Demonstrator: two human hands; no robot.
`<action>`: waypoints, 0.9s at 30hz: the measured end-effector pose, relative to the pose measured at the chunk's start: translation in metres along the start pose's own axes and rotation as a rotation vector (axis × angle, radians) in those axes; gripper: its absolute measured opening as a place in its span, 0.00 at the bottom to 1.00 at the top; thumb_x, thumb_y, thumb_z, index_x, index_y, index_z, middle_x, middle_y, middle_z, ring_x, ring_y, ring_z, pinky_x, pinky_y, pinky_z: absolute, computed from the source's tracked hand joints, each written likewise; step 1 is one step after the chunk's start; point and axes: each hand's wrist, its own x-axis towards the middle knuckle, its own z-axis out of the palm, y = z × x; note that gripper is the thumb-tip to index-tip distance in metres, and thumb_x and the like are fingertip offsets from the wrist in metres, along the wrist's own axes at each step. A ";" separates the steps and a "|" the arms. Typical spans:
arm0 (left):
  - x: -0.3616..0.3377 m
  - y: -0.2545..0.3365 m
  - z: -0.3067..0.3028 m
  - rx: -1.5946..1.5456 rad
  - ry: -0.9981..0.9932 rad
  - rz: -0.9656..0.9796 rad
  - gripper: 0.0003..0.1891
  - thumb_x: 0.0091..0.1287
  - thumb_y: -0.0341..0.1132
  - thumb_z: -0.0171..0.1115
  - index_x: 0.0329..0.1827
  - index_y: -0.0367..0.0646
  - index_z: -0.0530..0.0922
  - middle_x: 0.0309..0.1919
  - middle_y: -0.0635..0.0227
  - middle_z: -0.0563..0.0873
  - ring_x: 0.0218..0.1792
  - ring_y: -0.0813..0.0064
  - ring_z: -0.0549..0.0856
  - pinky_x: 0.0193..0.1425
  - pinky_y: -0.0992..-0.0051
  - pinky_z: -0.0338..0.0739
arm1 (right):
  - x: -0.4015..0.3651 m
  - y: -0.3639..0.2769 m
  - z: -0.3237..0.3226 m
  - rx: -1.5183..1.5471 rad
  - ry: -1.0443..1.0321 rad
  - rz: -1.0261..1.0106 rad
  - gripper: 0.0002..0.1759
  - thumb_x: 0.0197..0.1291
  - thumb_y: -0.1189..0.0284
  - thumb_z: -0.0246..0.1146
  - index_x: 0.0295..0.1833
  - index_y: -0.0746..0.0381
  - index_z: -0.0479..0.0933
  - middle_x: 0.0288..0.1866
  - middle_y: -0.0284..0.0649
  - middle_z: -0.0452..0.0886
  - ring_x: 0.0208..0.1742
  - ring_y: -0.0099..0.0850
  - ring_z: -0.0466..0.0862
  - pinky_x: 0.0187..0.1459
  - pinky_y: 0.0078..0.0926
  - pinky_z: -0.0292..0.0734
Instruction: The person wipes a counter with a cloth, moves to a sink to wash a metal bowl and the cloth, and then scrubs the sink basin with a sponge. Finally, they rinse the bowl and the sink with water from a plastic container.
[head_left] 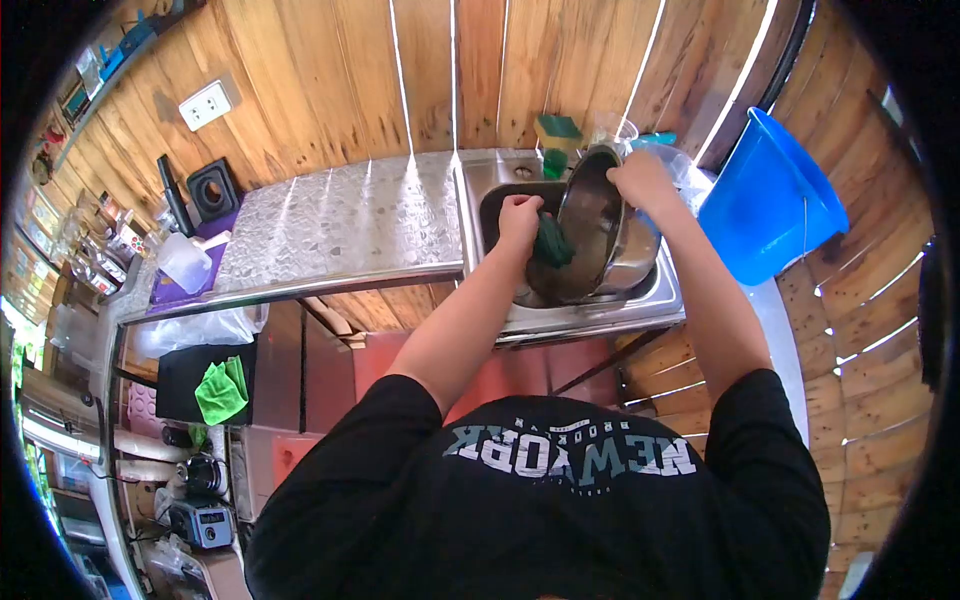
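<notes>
Over the sink [665, 290], a round metal pan [588, 215] is tipped up on its side with its inside facing left. My right hand [642, 182] is closed on the pan's upper right rim. In my closed left hand [520, 220] is a dark green scrubbing pad [552, 242], held against or just in front of the pan's inside; exact contact cannot be made out. A shiny metal pot [635, 252] sits behind the pan, on the right side of the basin, partly hidden by it.
A tall blue bucket [770, 200] stands right of the sink. Behind the basin are a yellow-green sponge [558, 128] and a clear cup [614, 130]. A patterned countertop [340, 220] runs left, with a purple mat [190, 270] and plastic container [185, 262]. A green cloth [222, 390] hangs below.
</notes>
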 end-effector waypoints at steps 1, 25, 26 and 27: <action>0.002 -0.001 -0.001 -0.012 -0.014 0.004 0.15 0.58 0.31 0.60 0.46 0.34 0.71 0.34 0.58 0.80 0.31 0.66 0.83 0.34 0.68 0.78 | -0.008 -0.015 -0.012 0.018 0.078 0.050 0.16 0.49 0.69 0.55 0.31 0.73 0.79 0.37 0.61 0.80 0.40 0.50 0.82 0.44 0.42 0.77; 0.017 0.030 -0.025 0.113 -0.399 -0.535 0.08 0.52 0.37 0.59 0.25 0.41 0.78 0.20 0.64 0.82 0.20 0.64 0.81 0.32 0.66 0.79 | -0.008 0.102 0.029 0.859 -0.045 0.234 0.10 0.45 0.68 0.59 0.29 0.64 0.77 0.23 0.33 0.75 0.21 0.21 0.74 0.19 0.22 0.66; 0.015 0.037 -0.029 0.146 -0.372 -0.496 0.08 0.52 0.38 0.60 0.25 0.41 0.78 0.20 0.64 0.82 0.20 0.65 0.81 0.31 0.67 0.80 | -0.010 0.108 0.038 0.930 -0.051 0.243 0.10 0.45 0.68 0.59 0.29 0.64 0.77 0.22 0.34 0.74 0.20 0.23 0.73 0.18 0.22 0.65; 0.010 0.046 -0.032 0.177 -0.344 -0.460 0.09 0.52 0.38 0.60 0.26 0.41 0.78 0.21 0.64 0.83 0.21 0.65 0.82 0.31 0.67 0.80 | -0.014 0.115 0.047 1.001 -0.059 0.254 0.10 0.45 0.68 0.59 0.29 0.64 0.76 0.21 0.34 0.73 0.18 0.24 0.72 0.18 0.23 0.65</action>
